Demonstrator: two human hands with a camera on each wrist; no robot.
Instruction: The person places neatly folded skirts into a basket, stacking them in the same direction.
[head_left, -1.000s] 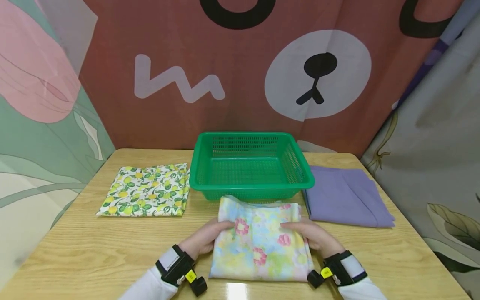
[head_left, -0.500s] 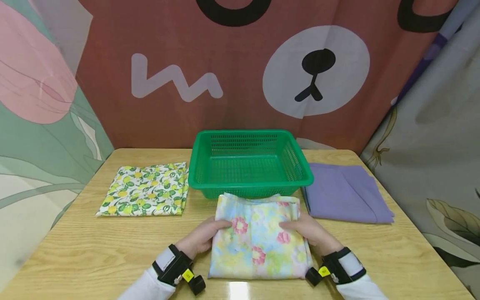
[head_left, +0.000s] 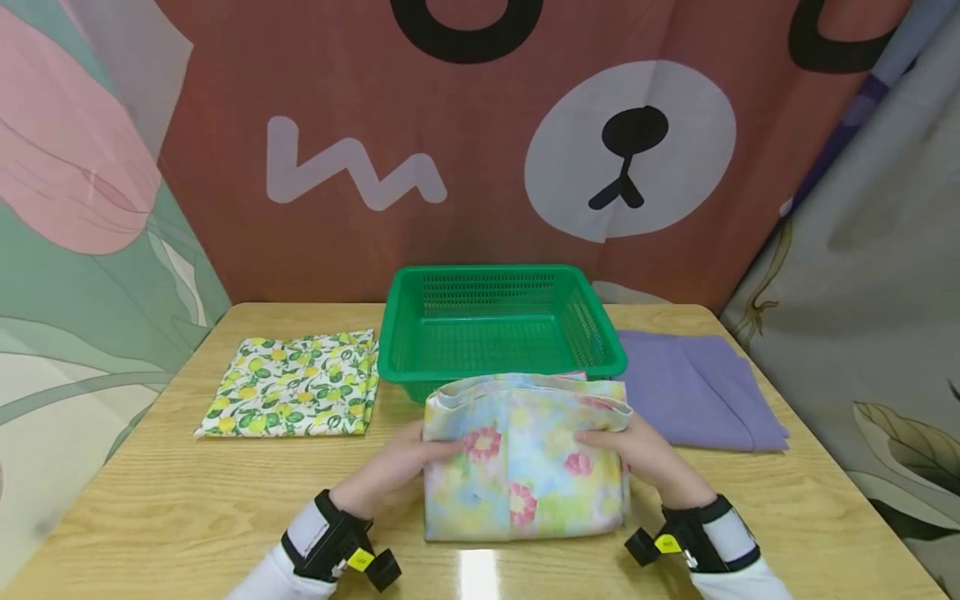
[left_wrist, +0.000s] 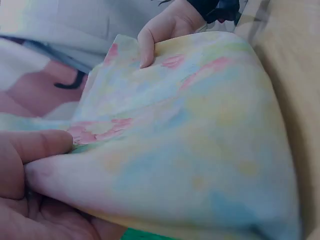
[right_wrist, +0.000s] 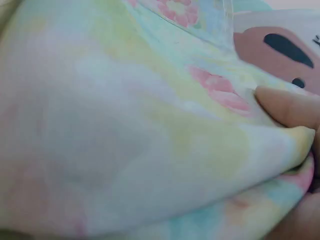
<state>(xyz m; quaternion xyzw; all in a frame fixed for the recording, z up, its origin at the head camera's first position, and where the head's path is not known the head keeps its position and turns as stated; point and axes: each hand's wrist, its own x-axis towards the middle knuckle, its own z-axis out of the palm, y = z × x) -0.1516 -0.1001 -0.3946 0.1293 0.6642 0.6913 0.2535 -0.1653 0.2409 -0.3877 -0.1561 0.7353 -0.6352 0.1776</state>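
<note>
A folded pastel floral cloth (head_left: 517, 467) with pink flowers is held up in front of the green basket (head_left: 495, 385), overlapping its front wall. My left hand (head_left: 401, 467) grips the cloth's left edge, thumb on the front face and fingers behind. At the right edge my right hand (head_left: 645, 454) pinches it the same way. The left wrist view shows the left thumb (left_wrist: 45, 142) pressing on the fabric, with the other hand across from it. In the right wrist view the layers bend between the thumb (right_wrist: 287, 105) and the fingers below.
A folded lemon-print cloth (head_left: 292, 383) lies left of the basket. To the right, a folded purple cloth (head_left: 690, 392) lies close against the basket. All rest on the wooden table (head_left: 187, 517), with a bear-print curtain (head_left: 480, 225) behind its far edge.
The floral cloth has risen from the tabletop and tilted, its top edge now covering part of the basket's front. Both hands have kept their grip and moved with it.
</note>
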